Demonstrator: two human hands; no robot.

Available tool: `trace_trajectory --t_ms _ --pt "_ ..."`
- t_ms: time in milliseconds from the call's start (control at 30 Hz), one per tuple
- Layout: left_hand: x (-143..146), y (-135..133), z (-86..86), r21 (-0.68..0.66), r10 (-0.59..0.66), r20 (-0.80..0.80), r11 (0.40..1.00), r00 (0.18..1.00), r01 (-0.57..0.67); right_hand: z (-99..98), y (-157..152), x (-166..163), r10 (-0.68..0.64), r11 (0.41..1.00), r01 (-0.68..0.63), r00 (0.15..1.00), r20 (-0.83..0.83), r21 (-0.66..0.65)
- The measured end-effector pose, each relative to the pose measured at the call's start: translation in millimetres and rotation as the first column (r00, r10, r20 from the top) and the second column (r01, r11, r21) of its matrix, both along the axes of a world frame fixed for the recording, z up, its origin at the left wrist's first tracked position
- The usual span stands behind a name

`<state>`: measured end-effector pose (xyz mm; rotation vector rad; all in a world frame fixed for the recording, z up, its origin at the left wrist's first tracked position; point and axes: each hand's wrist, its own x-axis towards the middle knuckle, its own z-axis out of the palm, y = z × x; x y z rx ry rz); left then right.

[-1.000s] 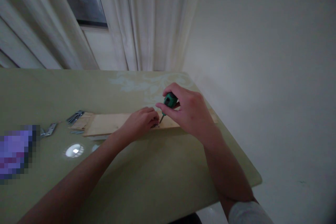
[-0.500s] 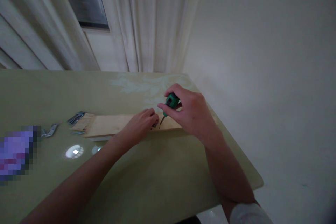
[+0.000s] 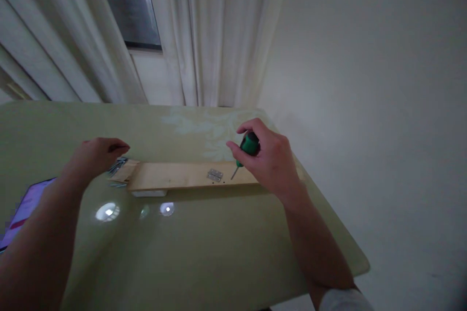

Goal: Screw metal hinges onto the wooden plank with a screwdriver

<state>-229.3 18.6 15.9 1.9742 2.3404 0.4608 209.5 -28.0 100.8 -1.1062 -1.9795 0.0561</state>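
My right hand (image 3: 272,158) grips a green-and-black screwdriver (image 3: 250,144), its shaft slanting down to the left with the tip at or just above the wooden board (image 3: 182,175). Left of that tip, a small metal hinge (image 3: 215,175) lies flat on the board, with dark holes near the front edge below it. My left hand (image 3: 97,158) is off the board, over its left end, fingertips pinched together. Whether anything is between them I cannot make out. Just under those fingers lies a pile of metal screws (image 3: 117,166), beside a short wood piece (image 3: 126,171).
A phone with a lit screen (image 3: 27,206) lies at the left, partly behind my left forearm. A white block (image 3: 149,193) shows under the board's left part. The table's right edge (image 3: 332,214) runs close by my right forearm; curtains (image 3: 219,34) hang behind.
My left hand has left the hinge on the board and moved left to the screws, uncovering the hinge. My right hand keeps the screwdriver near the same spot. The view has shifted slightly.
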Motion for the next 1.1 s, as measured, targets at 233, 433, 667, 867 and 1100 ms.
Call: trace_trajectory --t_ms 233,433,667,867,1100 --pt "-37 -20 -42.1 -0.038 0.07 0.09 0.997 0.994 -0.066 8.5 -2 6 -0.105 0.99 0.121 0.973 -0.205 0.067" --pt "-23 -24 -46.8 0.013 0.105 0.088 0.994 0.991 -0.107 -30.0 17 42 -0.155 0.962 -0.085 0.612 -0.776 -0.259" --pt "86 -38 -45.5 0.277 -0.298 0.145 0.928 0.943 0.251 -126.0 -2 65 -0.248 0.959 -0.061 0.282 -0.927 -0.276" --pt "197 -46 -63.0 0.251 -0.622 -0.002 0.758 0.783 0.602 -145.7 2 84 -0.261 0.959 -0.105 0.039 -0.965 -0.263" --pt "212 -44 -99.4 0.471 -0.612 -0.052 0.682 0.789 0.56 -152.6 11 96 -0.277 0.945 -0.212 -0.113 -0.954 -0.249"
